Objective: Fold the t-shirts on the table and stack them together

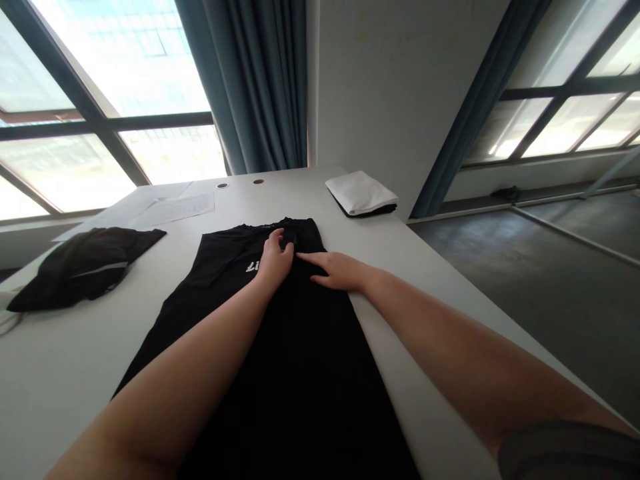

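The black shirt (295,347) was touched by the left hand (275,259), fingers curled, apart, and, at its three o'clock, by the right hand (343,271), fingers spread.

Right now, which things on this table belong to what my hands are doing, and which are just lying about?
In use:
- black garment with white print, laid out under your hands
- left hand and right hand, both at its far part
- white table beneath

Apparently just lying about:
- dark bundled cloth, left
- papers, far left
- white folded cloth, far right
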The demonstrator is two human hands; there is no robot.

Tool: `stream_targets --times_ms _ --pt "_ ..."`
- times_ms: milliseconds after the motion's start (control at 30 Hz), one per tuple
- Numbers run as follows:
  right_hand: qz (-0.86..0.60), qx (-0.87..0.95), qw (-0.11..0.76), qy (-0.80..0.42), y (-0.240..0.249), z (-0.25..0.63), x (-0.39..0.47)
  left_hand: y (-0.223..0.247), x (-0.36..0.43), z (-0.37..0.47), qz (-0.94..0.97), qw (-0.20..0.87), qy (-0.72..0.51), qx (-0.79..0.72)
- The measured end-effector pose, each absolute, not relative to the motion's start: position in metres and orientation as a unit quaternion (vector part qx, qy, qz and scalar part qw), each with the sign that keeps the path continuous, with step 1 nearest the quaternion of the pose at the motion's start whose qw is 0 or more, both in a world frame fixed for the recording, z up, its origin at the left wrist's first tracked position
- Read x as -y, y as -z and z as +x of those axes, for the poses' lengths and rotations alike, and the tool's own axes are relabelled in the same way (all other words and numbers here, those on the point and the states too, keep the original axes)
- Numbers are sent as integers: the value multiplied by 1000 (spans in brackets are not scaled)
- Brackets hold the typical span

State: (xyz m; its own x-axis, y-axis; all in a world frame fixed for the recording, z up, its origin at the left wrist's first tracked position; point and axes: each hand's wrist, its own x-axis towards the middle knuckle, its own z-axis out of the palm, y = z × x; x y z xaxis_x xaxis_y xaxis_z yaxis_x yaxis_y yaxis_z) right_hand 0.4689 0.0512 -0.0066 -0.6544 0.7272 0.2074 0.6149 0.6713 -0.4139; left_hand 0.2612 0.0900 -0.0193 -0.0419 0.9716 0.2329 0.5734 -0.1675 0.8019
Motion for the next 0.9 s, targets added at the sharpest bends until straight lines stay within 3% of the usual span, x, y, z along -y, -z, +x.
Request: stream_targets --times_ms 100,167,367,500,667,900 --pt "-347 907 185 -150 10 472 -55 13 -86 261 728 148 -265 -614" --pt "-326 915 193 -141 10 473 -57 11 -83 263 739 120 -233 -621" --pt "-367 908 196 -52 5 473 -57 5 -79 264 735 119 -223 -630" --pt "-386 903 178 -69 5 473 -57 -3 -79 257 697 124 -236 -666" --pt "-359 900 234 -84 1 474 -54 -9 -81 248 702 92 -238 -665" --pt "-348 905 222 -98 3 478 -56 -4 -86 242 728 70 -139 -668"
